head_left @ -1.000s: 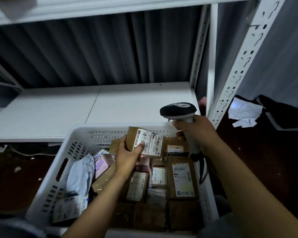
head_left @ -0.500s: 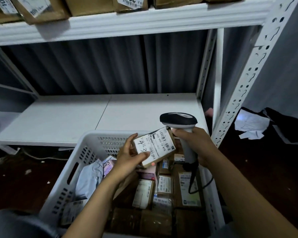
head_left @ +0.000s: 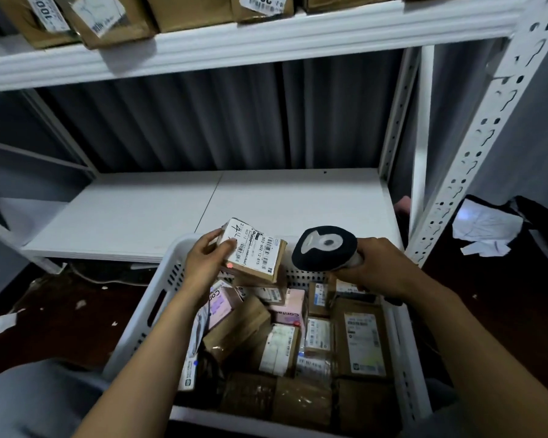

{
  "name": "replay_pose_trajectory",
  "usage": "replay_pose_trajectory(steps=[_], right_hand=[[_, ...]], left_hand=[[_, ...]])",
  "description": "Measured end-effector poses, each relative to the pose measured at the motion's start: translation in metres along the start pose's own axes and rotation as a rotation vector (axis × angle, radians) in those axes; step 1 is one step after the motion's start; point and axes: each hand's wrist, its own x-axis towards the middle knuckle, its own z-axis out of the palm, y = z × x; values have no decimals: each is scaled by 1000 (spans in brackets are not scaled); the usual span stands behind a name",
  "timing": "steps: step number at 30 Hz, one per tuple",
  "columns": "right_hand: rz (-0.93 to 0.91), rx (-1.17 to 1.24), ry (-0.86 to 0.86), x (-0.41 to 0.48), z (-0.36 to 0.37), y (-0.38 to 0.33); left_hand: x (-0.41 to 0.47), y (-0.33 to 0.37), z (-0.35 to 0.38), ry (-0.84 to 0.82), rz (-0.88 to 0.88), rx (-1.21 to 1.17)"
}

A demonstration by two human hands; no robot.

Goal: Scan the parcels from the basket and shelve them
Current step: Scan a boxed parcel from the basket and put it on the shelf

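Has lifted the parcel (head_left: 253, 251) higher above the basket (head_left: 159, 298) over the last second and turned its label (head_left: 257, 248) flat towards the viewer. Grips it in the left hand (head_left: 208, 263), thumb pressed on the label's left end, above the basket's far rim. Has tipped the scanner (head_left: 325, 248), clenched in the right hand (head_left: 380, 267), close to the parcel's right, not touching. Throws a red spot (head_left: 230, 265) by the thumb at the label's near-left corner, so probably mid-aim: scan in hand, shelving not yet begun, white lower shelf (head_left: 266, 203) just beyond. Looks like a small brown carton with a white barcoded label, handwriting at its far-left end.
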Motion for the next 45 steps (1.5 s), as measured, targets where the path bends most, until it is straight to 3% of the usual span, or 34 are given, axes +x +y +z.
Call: replay_pose_trajectory(steps=[8, 22, 29, 33, 37, 45], right_hand=[[-1, 48, 45, -1, -8, -1], [25, 93, 32, -3, -12, -4], [96, 292, 91, -12, -16, -15], [149, 467, 204, -31, -9, -27], [135, 664, 420, -53, -6, -41], [31, 957, 757, -81, -65, -93]], left_hand=[[2, 2, -5, -98, 45, 97], [-5, 11, 2, -85, 82, 109], [-25, 28, 6, -92, 81, 107], [-46, 47, 16, -190, 73, 90], [-69, 83, 34, -304, 96, -44], [-113, 156, 58, -472, 185, -103]])
